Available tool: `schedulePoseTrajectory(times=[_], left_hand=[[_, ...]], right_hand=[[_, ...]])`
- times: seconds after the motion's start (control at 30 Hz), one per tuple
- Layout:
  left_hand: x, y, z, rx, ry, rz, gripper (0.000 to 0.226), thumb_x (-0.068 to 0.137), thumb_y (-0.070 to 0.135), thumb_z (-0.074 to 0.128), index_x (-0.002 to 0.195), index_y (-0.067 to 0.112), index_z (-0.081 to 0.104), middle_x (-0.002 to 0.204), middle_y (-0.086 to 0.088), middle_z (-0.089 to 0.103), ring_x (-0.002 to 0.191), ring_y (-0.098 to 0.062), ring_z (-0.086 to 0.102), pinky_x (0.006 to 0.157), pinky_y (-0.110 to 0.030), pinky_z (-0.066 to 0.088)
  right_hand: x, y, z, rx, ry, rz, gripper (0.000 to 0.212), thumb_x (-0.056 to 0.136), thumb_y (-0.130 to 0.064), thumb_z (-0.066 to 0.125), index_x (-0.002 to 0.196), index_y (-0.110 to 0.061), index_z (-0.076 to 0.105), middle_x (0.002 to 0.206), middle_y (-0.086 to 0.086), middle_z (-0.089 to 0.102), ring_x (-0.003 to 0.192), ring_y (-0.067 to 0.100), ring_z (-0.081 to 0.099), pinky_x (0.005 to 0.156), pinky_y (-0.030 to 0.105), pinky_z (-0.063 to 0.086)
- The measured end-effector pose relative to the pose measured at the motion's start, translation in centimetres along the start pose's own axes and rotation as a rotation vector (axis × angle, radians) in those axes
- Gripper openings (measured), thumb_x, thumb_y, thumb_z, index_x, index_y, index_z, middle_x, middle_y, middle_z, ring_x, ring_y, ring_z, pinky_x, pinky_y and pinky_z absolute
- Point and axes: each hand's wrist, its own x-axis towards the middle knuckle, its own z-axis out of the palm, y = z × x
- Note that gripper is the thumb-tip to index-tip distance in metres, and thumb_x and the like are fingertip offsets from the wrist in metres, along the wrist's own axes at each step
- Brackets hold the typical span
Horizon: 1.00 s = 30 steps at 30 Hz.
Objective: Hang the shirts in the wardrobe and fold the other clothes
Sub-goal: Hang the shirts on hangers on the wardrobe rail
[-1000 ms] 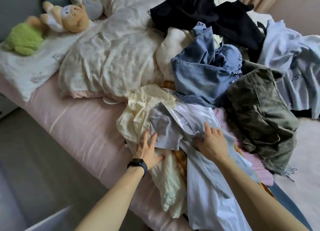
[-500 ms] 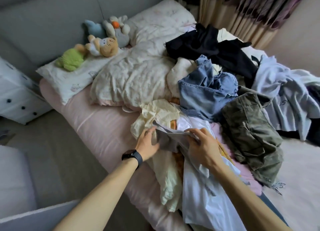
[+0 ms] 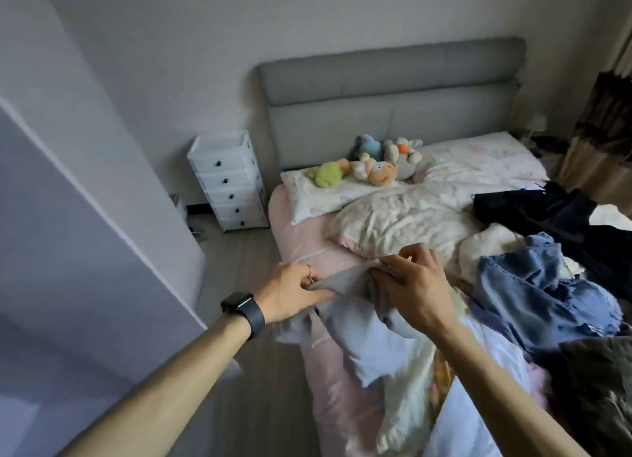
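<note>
Now: shirt pickup at bed edge

Bed (image 3: 297,237) carries the clothes pile (image 3: 533,296); pale blue shirt (image 3: 362,333) lies at its near edge. Left hand (image 3: 290,294) and right hand (image 3: 410,292) fingers (image 3: 393,268) each pinch the shirt's top edge. Risk: lifting may drag the tangled cream garment (image 3: 407,398) onto the floor (image 3: 260,319).

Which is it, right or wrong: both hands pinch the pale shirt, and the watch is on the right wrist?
Wrong on one point: the head view shows the watch on the left wrist, not the right. The left hand and the right hand do both pinch the pale shirt.
</note>
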Motion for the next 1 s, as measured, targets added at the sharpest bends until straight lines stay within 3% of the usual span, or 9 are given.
schedulePoseTrajectory(times=[0.1,0.2,0.27,0.4,0.5,0.63,0.73,0.87,1.0], left_hand=[[-5.4,-1.8,-4.0,0.023,0.05,-0.105,0.035,0.087,0.039,0.074,0.08,0.006,0.065,0.053,-0.002,0.049,0.053,-0.006,0.034,0.055,-0.024,0.031],[-11.4,-4.0,-7.5,-0.095,-0.013,-0.25,0.022,0.09,0.035,0.072,0.096,0.014,0.072,0.079,0.004,0.075,0.067,-0.008,0.065,0.073,-0.029,0.054],[-16.4,-5.8,-10.0,-0.226,0.01,-0.313,0.019,0.093,0.031,0.069,0.106,0.018,0.072,0.094,0.006,0.077,0.08,-0.011,0.074,0.085,-0.03,0.058],[-22.3,-9.0,-14.0,-0.041,0.355,-0.322,0.044,0.09,0.034,0.072,0.131,0.032,0.058,0.125,0.011,0.065,0.115,-0.01,0.062,0.101,-0.033,0.049],[-25.3,-10.3,-16.2,0.123,0.407,-0.258,0.067,0.084,0.044,0.075,0.144,0.034,0.048,0.144,0.011,0.05,0.129,-0.007,0.043,0.104,-0.019,0.033],[-27.6,-12.0,-18.1,0.096,0.477,-0.273,0.035,0.081,0.043,0.079,0.111,0.027,0.072,0.11,0.013,0.071,0.103,-0.004,0.063,0.088,-0.021,0.045],[-28.8,-13.3,-19.1,-0.039,0.546,-0.328,0.029,0.072,0.044,0.086,0.094,0.03,0.073,0.087,0.016,0.074,0.083,0.003,0.067,0.084,-0.026,0.054],[-29.6,-14.5,-19.9,0.022,0.596,-0.327,0.024,0.073,0.043,0.086,0.08,0.029,0.067,0.077,0.014,0.072,0.075,-0.002,0.067,0.078,-0.034,0.055],[-31.0,-15.5,-21.4,-0.128,0.689,-0.353,0.024,0.077,0.037,0.084,0.081,0.022,0.067,0.075,0.008,0.072,0.07,-0.005,0.065,0.072,-0.026,0.053]], right_hand=[[1.2,-6.7,2.7,0.124,-0.107,-0.07,0.023,0.088,-0.027,0.074,0.111,-0.026,0.076,0.095,0.001,0.064,0.086,0.028,0.064,0.071,0.034,0.049],[1.6,-13.2,5.8,0.326,-0.239,-0.11,0.021,0.088,-0.019,0.07,0.106,-0.029,0.074,0.095,-0.005,0.067,0.083,0.017,0.069,0.075,0.032,0.051],[1.0,-18.2,8.3,0.48,-0.432,-0.117,0.03,0.087,-0.006,0.064,0.099,-0.032,0.073,0.098,-0.01,0.073,0.089,0.012,0.072,0.083,0.034,0.056],[-1.7,-25.3,11.2,0.777,-0.736,-0.175,0.039,0.089,0.01,0.063,0.091,-0.027,0.075,0.101,0.001,0.075,0.097,0.03,0.071,0.093,0.048,0.056],[-3.6,-30.5,12.5,0.804,-0.866,-0.269,0.035,0.087,0.019,0.058,0.1,-0.01,0.073,0.099,0.003,0.076,0.094,0.016,0.072,0.078,0.024,0.054],[-4.9,-35.0,13.7,0.897,-0.862,-0.274,0.019,0.091,0.014,0.059,0.106,0.005,0.067,0.089,0.004,0.075,0.073,0.0,0.066,0.067,0.012,0.047],[-5.7,-36.3,14.8,0.922,-0.853,-0.195,0.015,0.094,0.004,0.061,0.106,-0.004,0.061,0.07,-0.008,0.07,0.067,0.006,0.058,0.066,0.019,0.047],[-6.0,-37.5,16.0,0.9,-0.925,-0.11,0.014,0.081,-0.016,0.066,0.095,-0.017,0.067,0.08,-0.009,0.071,0.078,0.007,0.061,0.077,0.026,0.048],[-5.5,-38.1,19.0,0.569,-1.059,-0.377,0.012,0.078,-0.031,0.074,0.089,-0.031,0.069,0.088,-0.011,0.067,0.086,0.008,0.061,0.083,0.031,0.049]])
